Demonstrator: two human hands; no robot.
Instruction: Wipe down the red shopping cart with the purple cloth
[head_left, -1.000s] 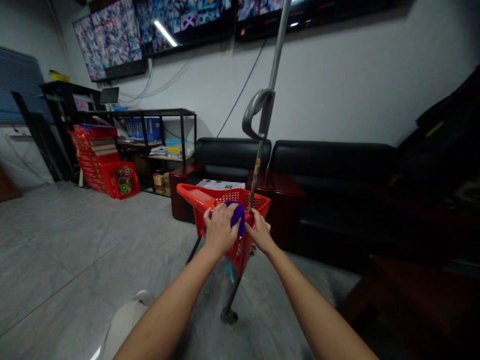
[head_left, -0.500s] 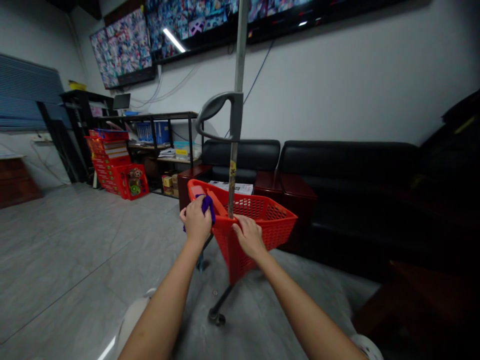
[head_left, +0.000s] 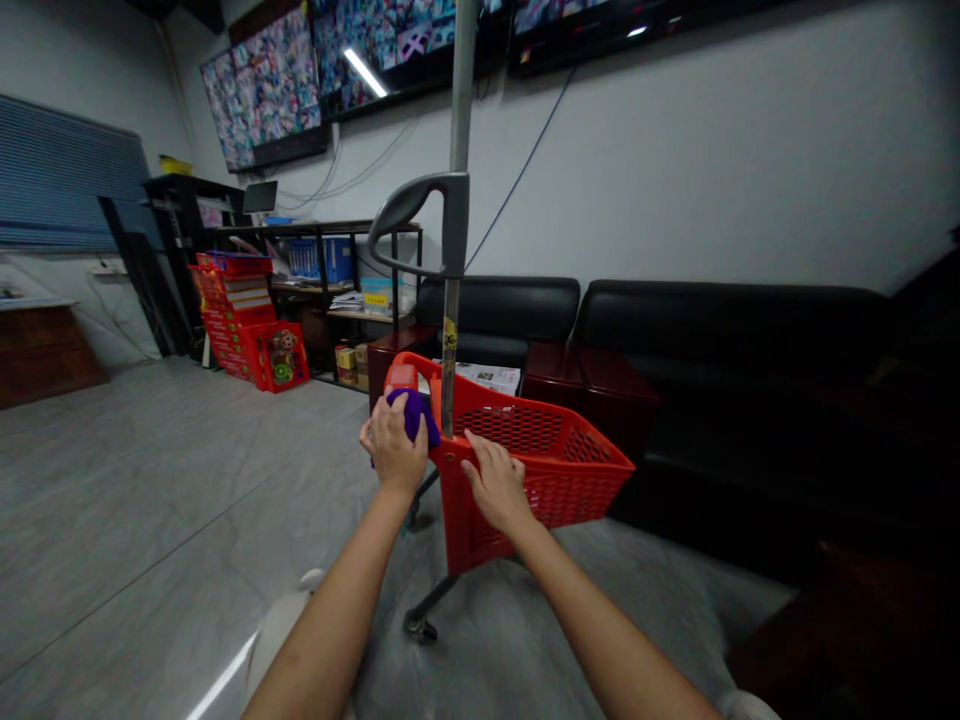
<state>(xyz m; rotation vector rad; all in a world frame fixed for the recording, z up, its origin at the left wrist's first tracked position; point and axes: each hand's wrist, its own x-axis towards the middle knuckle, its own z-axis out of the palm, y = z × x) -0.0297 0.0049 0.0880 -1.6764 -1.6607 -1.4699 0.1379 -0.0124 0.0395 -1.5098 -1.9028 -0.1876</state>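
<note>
Left hand [head_left: 397, 450]: closed over a bunched purple cloth [head_left: 415, 408] at the cart's handle end. Advisable to keep the cloth padded beneath the fingers and press evenly, following the plastic's curves. The red cart [head_left: 570, 490] stands in front of the person, on legs with a caster [head_left: 420, 628] visible; it could roll, so pressure should be met by a steady counter-hold. The metal pole [head_left: 448, 390] rises beside the cloth; knuckles should be kept off it. Right hand [head_left: 499, 482]: laid on the rim, thumb apart from the fingers; whether it grips cannot be told. That spot seems suitable for bracing.

Surface: grey, glossy floor [head_left: 187, 480]. Room, left to right: stacked red crates [head_left: 232, 320], black rack [head_left: 337, 227], papers [head_left: 491, 377], black sofa [head_left: 720, 330] against a pale wall [head_left: 675, 170].
</note>
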